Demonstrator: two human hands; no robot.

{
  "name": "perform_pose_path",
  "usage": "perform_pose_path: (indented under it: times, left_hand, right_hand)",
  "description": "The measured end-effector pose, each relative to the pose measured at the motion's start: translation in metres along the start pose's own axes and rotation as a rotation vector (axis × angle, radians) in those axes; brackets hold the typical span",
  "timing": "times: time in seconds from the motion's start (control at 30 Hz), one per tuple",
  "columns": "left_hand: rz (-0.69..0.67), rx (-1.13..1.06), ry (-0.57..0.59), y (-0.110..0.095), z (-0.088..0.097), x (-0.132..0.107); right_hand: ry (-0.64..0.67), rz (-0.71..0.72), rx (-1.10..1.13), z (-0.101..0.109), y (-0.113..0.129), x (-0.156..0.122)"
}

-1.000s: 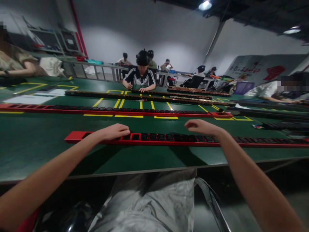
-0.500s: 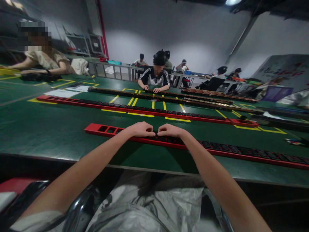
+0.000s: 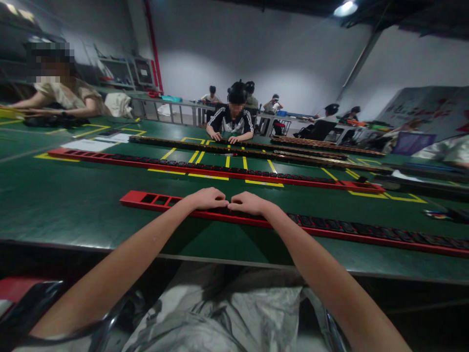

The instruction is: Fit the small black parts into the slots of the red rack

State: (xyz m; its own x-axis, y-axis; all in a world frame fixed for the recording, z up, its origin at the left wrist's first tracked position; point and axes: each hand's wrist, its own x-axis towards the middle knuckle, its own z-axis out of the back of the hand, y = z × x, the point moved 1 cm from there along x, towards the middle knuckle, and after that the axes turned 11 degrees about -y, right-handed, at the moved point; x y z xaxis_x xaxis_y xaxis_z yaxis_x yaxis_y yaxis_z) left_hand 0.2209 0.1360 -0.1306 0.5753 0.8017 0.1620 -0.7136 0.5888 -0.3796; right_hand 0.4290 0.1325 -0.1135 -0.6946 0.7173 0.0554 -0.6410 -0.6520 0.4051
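A long red frame [image 3: 132, 197] with a row of square openings lies across the green table in front of me. Openings near its left end show through, while black block-like pieces [image 3: 331, 224] fill the stretch to the right. My left hand [image 3: 208, 198] rests over the frame, fingers curled and thumb pressed in. Close beside it, my right hand [image 3: 249, 202] is curled the same way, and the fingertips of both nearly meet above the black row. Whatever lies under the fingertips is hidden.
A second red frame [image 3: 346, 186] with black pieces lies farther back, parallel to mine. Behind it are long dark strips [image 3: 164, 142], and a person [image 3: 234, 117] works across the table. Another person [image 3: 69, 98] sits at left. White paper sheets [image 3: 88, 145] and yellow tape lines mark the tabletop.
The camera view has shifted slightly. My fingertips have come closer together, covering the small dark gap that showed between them. The frame keeps its place on the table.
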Motion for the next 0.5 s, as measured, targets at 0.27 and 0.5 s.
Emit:
perform_pose_path:
  times: [0.27, 0.5]
  left_hand:
    - [-0.012, -0.011, -0.024, 0.0008, 0.0006, -0.0017]
    - [0.013, -0.05, -0.04, -0.0016, 0.0025, -0.0062]
  right_hand:
    - [-0.021, -0.028, -0.025, -0.0002, 0.0051, -0.0036]
    - [-0.034, -0.05, 0.028, 0.0, 0.005, -0.0063]
